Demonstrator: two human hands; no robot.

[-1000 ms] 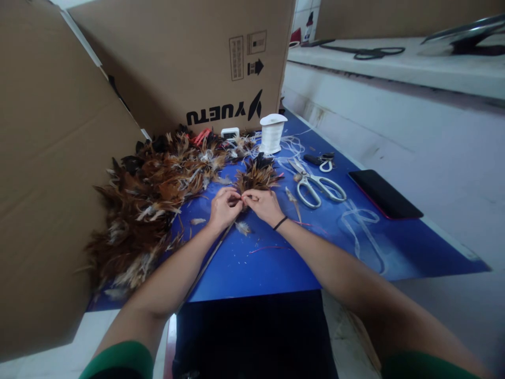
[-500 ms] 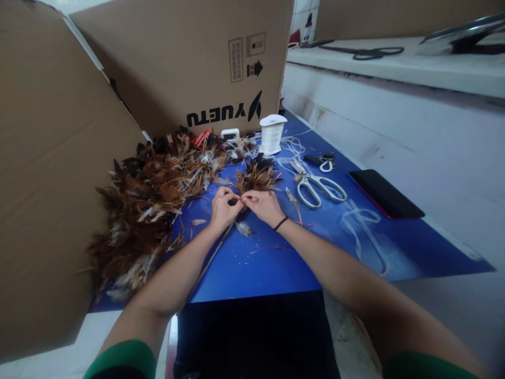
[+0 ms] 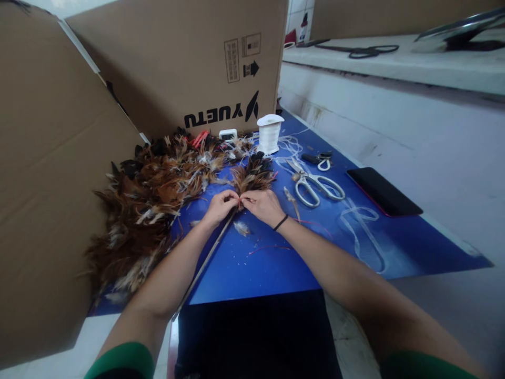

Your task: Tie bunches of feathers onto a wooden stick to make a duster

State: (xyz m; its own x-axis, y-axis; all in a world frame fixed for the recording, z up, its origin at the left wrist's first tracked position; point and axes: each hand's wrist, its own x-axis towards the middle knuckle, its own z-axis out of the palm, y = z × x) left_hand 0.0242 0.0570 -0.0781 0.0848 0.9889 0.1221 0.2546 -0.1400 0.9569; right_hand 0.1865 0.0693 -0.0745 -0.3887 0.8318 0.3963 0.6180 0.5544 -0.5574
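One left hand (image 3: 221, 208), one right hand (image 3: 263, 205): together, centre of frame, fingertips pinched at the base of one feather bunch (image 3: 252, 177), on blue surface (image 3: 260, 279). Change: left hand slightly lower and flatter, more of the stick (image 3: 214, 248) showing below; work apparently remains at the base.

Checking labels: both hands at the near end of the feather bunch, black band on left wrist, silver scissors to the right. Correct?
Wrong wrist: head view shows the black band on the right one. Rest holds: left hand and right hand at the near end of the feather bunch, silver scissors to its right.
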